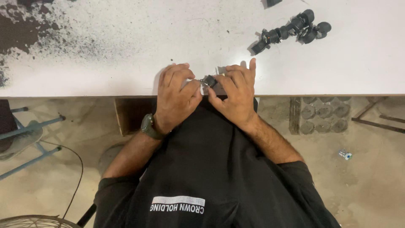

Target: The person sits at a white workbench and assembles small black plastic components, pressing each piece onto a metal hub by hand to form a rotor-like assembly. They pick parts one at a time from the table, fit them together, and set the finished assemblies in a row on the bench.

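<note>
White bench, soot-speckled at its far left.
Our left hand and right hand pinch one small black part, fingers closed on it.

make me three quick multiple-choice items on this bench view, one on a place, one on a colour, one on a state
1. Where does the cluster of black parts lie?
A. far right of the white table
B. on the floor
C. on the person's lap

2. What colour is the small part between the hands?
A. red
B. black
C. yellow

3. How do the left hand and right hand stand?
A. both flat on the table
B. one hanging down
C. both pinching the small part at the table edge

Answers: 1 A, the cluster sits on the tabletop beyond the right hand. 2 B, it shows dark black. 3 C, fingertips of both meet on it.
</note>
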Motion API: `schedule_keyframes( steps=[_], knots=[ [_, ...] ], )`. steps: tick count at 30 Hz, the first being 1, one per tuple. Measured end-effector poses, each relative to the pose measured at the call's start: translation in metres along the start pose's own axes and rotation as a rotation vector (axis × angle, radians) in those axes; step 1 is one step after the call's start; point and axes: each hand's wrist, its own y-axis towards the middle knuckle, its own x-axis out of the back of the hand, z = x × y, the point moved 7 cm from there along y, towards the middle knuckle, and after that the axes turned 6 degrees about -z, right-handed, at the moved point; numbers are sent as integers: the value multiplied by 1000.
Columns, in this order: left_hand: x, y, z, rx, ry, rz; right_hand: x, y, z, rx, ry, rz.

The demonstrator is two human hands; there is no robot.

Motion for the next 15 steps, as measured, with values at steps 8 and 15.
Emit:
schedule_keyframes(
  steps=[8, 15],
  knots=[
    [-2, 12, -2, 73, -152, 105, -3, 0, 5, 95, 41, 87],
    [-6, 9, 20, 384, -335, 235, 0, 0, 0, 39, 30, 68]
  ],
)
